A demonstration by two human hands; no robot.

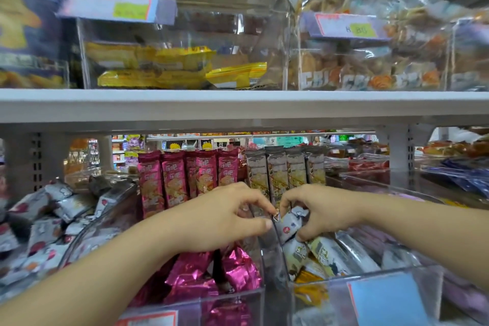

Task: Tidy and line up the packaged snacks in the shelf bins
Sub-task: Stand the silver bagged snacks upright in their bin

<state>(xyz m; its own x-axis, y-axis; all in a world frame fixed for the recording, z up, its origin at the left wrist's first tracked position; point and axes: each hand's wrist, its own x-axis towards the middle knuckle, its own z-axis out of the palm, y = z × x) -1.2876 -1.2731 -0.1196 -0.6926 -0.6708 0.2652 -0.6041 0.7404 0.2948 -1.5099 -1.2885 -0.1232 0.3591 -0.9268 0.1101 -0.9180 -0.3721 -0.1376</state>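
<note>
- left hand (225, 217): thumb and forefinger pinch the crimped end of white packet (289, 226)
- right hand (320, 209): fingers curled round the same packet
- packet sits at the clear divider (275, 254) between pink packs (185, 182) and cream packs (285, 172), lower shelf

Head camera looks forward and down, close over the clear bins (275, 254) and shelf (238, 106).

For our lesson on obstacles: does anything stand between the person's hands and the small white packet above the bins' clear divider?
Nothing visible does. The right hand grips the white packet, and the left hand pinches its crimped end. The clear divider runs beneath, not between.
</note>
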